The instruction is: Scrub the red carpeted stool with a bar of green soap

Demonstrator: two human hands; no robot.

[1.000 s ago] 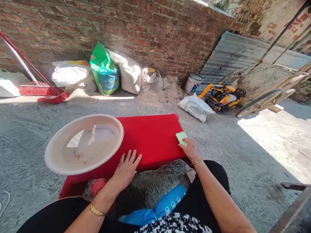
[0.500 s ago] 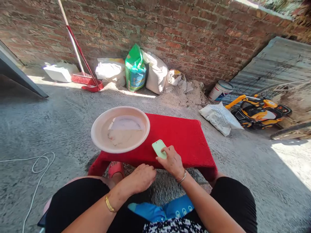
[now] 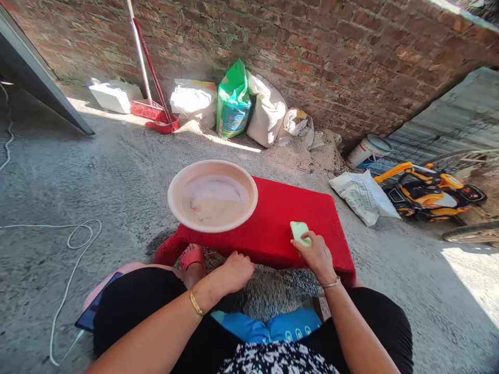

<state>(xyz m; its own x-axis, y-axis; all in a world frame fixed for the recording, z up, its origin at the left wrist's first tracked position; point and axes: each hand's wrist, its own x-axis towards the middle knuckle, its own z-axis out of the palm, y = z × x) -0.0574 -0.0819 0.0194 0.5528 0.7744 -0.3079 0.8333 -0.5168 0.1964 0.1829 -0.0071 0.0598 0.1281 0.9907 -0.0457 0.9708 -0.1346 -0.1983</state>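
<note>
And here's the pale green slab (image 3: 299,231), to the right of the basin (image 3: 212,227) and a little nearer the person, low at the top of the red-covered bench (image 3: 288,208) — whether it lies flat on the covering or just above it, this angle won't tell. The right hand (image 3: 316,253) has it pinched between thumb and fingers at its near end. Over to the left hand (image 3: 234,271), nearer the person than the basin and by the bench's front edge: fingers folded loosely in, nothing showing in them, contact with the bench hard to call. So where do we stand? The basin is in place on the bench, holding cloudy-looking water with reddish specks, and the slab is in hand; I'd judge this as work under way rather than finished. How much is done and how much remains can't be read — the red surface looks even, with no line between a worked part and an unworked one. Just below the basin there's a foot in a pink sandal (image 3: 192,258); beyond the basin a green bag (image 3: 234,110) stands near the brick wall (image 3: 312,57); and well off to the basin's right lies a white sack (image 3: 363,196), right beside a yellow-and-black toy excavator (image 3: 432,193).
</note>
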